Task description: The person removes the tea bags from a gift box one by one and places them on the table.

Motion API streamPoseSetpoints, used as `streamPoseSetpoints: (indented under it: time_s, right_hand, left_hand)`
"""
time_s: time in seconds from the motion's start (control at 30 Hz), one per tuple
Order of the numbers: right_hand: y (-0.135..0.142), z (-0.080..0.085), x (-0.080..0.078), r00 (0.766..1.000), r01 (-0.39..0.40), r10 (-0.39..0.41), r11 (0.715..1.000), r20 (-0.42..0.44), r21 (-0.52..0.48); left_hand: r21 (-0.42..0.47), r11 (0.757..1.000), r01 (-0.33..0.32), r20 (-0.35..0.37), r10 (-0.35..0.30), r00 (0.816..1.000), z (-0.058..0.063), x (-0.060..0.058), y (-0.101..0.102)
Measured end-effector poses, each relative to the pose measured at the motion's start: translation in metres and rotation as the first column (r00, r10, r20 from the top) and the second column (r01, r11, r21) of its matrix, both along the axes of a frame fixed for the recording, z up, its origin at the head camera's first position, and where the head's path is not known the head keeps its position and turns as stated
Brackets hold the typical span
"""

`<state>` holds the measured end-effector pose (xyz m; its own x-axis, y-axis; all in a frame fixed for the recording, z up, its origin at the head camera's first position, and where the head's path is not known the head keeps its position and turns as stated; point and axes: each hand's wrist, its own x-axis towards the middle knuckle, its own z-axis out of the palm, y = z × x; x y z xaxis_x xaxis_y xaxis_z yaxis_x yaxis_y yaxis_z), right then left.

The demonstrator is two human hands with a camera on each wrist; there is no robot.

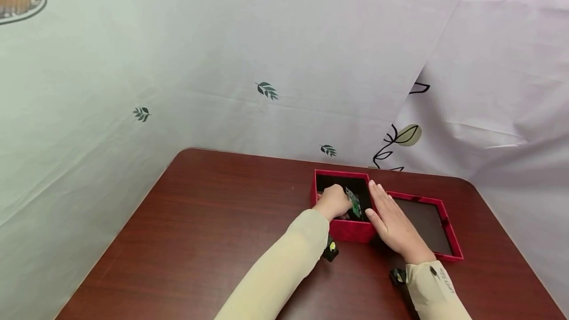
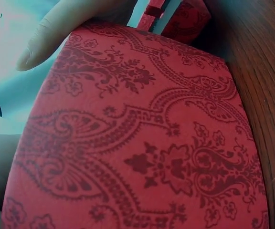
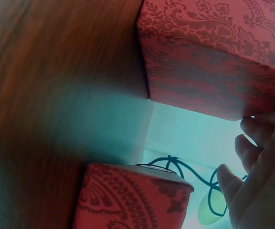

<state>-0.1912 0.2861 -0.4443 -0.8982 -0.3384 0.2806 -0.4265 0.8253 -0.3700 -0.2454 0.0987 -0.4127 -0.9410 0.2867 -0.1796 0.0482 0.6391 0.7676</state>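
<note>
Gripping green piece (image 1: 355, 204), left hand (image 1: 333, 201), long axis slanting near-right

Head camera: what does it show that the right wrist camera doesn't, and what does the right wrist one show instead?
Only the head view shows the left hand reaching into the red box, the green item beside that hand, and the dark insides of the box and the shallow red tray.

Only the right wrist view clearly shows the dark scrolling pattern on their outer sides.

Both show the right hand, the box, the tray, the brown table and the leafy drawing on the pale cloth behind.
</note>
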Motion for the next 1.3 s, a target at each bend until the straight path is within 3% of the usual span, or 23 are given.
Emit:
streamPoseSetpoints:
  time_s: [0.23,0.37,0.53,0.73,0.87,1.07,1.3]
  right_hand:
    - [0.0,0.0,0.0,1.0,0.01,-0.01,1.0,0.005,0.009]
    - [0.0,0.001,0.0,1.0,0.018,-0.018,1.0,0.013,0.015]
    - [0.0,0.001,0.0,1.0,0.021,-0.021,1.0,0.002,0.022]
    - [0.0,-0.002,-0.002,0.998,-0.006,0.007,1.0,-0.06,0.008]
    - [0.001,-0.003,-0.003,0.996,-0.016,0.016,1.0,-0.087,0.007]
    - [0.0,-0.003,-0.004,0.996,-0.017,0.017,1.0,-0.086,0.009]
    - [0.001,-0.003,-0.003,0.996,-0.014,0.015,1.0,-0.09,0.013]
  left_hand:
    - [0.01,0.997,-0.071,-0.062,0.072,0.995,0.008,0.003,-0.001]
    - [0.026,0.997,-0.071,-0.098,0.073,0.993,0.018,0.006,-0.006]
    - [0.114,0.992,-0.055,-0.109,0.068,0.992,0.026,0.007,-0.021]
    - [0.241,0.967,-0.079,-0.094,0.104,0.99,0.028,0.01,-0.047]
    - [0.342,0.935,-0.098,-0.061,0.126,0.99,0.027,0.009,-0.066]
    - [0.525,0.842,-0.126,0.009,0.142,0.99,0.03,0.011,-0.099]
    - [0.596,0.784,-0.174,0.031,0.194,0.98,0.023,0.01,-0.136]
